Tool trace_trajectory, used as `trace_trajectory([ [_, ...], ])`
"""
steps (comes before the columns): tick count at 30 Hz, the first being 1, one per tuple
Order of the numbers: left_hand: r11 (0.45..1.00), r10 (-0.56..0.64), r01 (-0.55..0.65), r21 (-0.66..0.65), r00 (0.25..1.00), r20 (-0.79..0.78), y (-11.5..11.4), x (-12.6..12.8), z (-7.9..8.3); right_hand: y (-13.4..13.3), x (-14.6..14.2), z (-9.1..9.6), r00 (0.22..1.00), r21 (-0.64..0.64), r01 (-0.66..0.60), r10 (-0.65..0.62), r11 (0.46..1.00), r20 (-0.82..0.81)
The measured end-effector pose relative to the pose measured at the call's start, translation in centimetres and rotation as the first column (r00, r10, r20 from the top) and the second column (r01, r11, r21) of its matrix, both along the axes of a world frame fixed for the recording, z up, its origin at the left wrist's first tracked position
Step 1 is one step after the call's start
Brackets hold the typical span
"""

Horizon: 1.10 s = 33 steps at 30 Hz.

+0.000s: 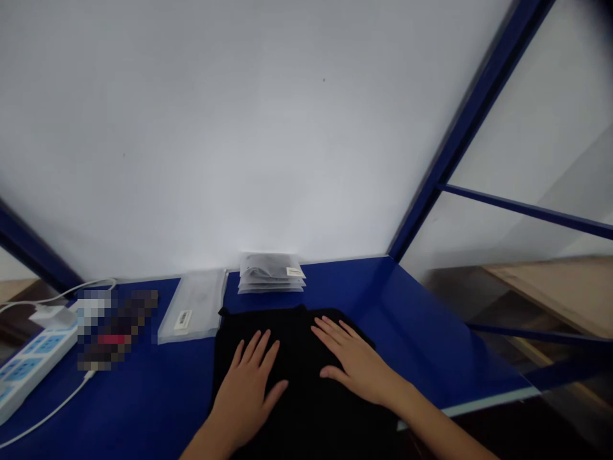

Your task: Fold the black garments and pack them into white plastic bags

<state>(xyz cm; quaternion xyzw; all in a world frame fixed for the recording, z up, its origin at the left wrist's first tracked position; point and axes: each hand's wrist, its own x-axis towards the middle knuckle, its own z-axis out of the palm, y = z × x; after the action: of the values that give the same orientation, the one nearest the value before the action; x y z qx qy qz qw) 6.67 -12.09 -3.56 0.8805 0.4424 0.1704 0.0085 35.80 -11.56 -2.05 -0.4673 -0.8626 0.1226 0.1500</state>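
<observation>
A black piece of cloth, seemingly a garment [301, 409], lies spread on the blue tabletop and reaches down past the lower edge of the view. On its left part rests my left hand [249, 390], palm down with the fingers apart. My right hand [354, 361] lies flat on the right part, fingers stretched toward the upper left. Neither hand grips anything. Beyond the cloth is a flat translucent bag [196, 303] with a barcode label. Next to it sits a small stack of folded clear bags [271, 275], also with a label.
A white power strip [41, 361] with a plugged-in charger [52, 315] and white cable stands at the left. Beside it lies a pixelated object [117, 332]. Blue frame posts [460, 134] rise at the sides of the blue table [421, 345], before a pale wall.
</observation>
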Motion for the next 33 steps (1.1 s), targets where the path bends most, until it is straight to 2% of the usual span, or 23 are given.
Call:
trace_trajectory([
  [3, 0.998, -0.029, 0.025, -0.055, 0.997, -0.069, 2.1, -0.4, -0.5, 1.5, 1.2, -0.8, 0.999, -0.036, 0.004, -0.003, 0.999, 0.049],
  [8, 0.991, -0.067, 0.055, -0.12, 0.993, -0.097, 5.6, -1.2, 1.4, 5.1, 3.5, -0.9, 0.995, 0.041, 0.006, -0.01, 0.999, 0.094],
  [11, 0.988, -0.093, 0.085, -0.129, 0.994, -0.061, 5.8, -2.4, 1.9, 5.7, 5.1, -1.3, 0.995, 0.131, -0.007, -0.007, 0.991, 0.104],
  [14, 0.989, -0.115, 0.115, -0.098, 0.993, 0.009, 5.4, -3.7, 1.7, 5.2, 6.5, -1.8, 0.997, 0.229, 0.013, -0.031, 0.973, 0.075],
  [18, 0.994, -0.081, 0.095, -0.053, 0.973, 0.217, 5.2, -4.2, 2.1, 4.8, 7.1, -1.8, 0.997, 0.286, 0.061, -0.046, 0.956, -0.059],
  [20, 0.999, 0.025, -0.005, -0.053, 0.919, 0.394, 5.0, -3.7, 3.5, 4.7, 6.9, -0.8, 0.973, 0.283, 0.164, -0.107, 0.945, -0.205],
  [21, 0.995, 0.095, -0.071, -0.068, 0.868, 0.488, 4.8, -3.3, 4.5, 4.7, 6.7, -0.1, 0.944, 0.266, 0.237, -0.157, 0.934, -0.29],
  [24, 0.96, 0.278, -0.206, -0.189, 0.633, 0.722, 3.8, -2.1, 7.8, 4.3, 6.3, 3.0, 0.797, 0.169, 0.44, -0.297, 0.882, -0.527],
  [25, 0.944, 0.329, -0.199, -0.262, 0.546, 0.771, 3.5, -1.8, 8.8, 4.2, 6.3, 4.0, 0.744, 0.133, 0.485, -0.328, 0.864, -0.582],
  [27, 0.891, 0.446, -0.106, -0.442, 0.394, 0.804, 3.0, -1.6, 9.7, 4.1, 6.4, 5.6, 0.673, 0.057, 0.528, -0.377, 0.847, -0.636],
  [28, 0.85, 0.506, -0.042, -0.526, 0.348, 0.789, 2.9, -1.6, 9.7, 4.2, 6.5, 6.0, 0.666, 0.015, 0.526, -0.401, 0.85, -0.628],
  [30, 0.777, 0.584, 0.038, -0.629, 0.331, 0.741, 3.1, -2.1, 8.4, 4.6, 6.9, 5.7, 0.696, -0.089, 0.49, -0.451, 0.867, -0.558],
  [31, 0.767, 0.594, 0.026, -0.641, 0.351, 0.724, 3.3, -2.5, 7.4, 4.9, 7.0, 5.1, 0.717, -0.148, 0.477, -0.481, 0.866, -0.504],
  [33, 0.812, 0.554, -0.093, -0.576, 0.43, 0.713, 3.7, -3.3, 5.1, 5.3, 7.2, 3.3, 0.738, -0.242, 0.487, -0.543, 0.839, -0.4],
])
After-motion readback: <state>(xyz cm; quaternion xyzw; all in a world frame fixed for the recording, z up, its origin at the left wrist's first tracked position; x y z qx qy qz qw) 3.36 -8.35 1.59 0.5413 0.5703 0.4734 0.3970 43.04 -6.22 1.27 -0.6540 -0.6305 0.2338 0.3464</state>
